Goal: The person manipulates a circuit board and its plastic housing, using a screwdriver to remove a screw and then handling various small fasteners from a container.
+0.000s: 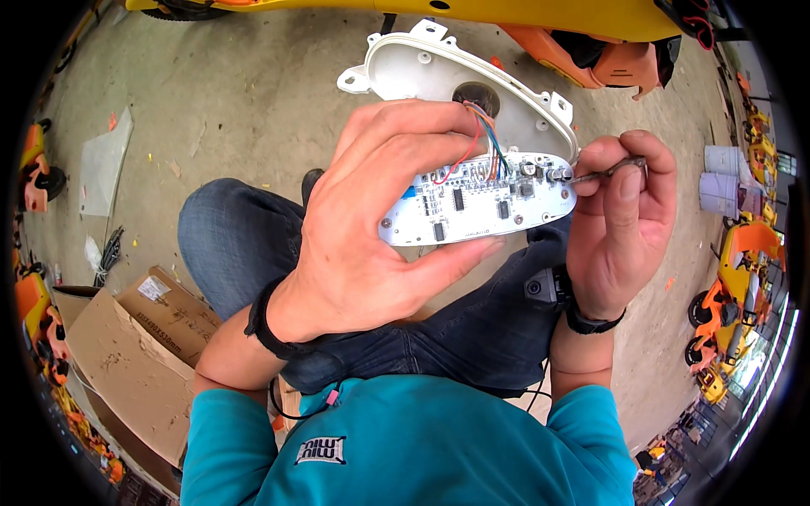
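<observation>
My left hand grips a white oval circuit board, thumb along its near edge and fingers over its far side. Chips and small components cover the face turned up to me. Coloured wires run from the board's far edge toward a dark round opening in a white plastic housing just beyond. Between thumb and fingers, my right hand pinches a slim dark metal tool. Its tip points at the components on the board's right end; whether it touches them I cannot tell. The tool's exact kind is unclear.
An opened cardboard box stands at the lower left, near a bundle of black cable. A yellow and orange vehicle body spans the far side. White buckets and more orange-yellow vehicles line the right.
</observation>
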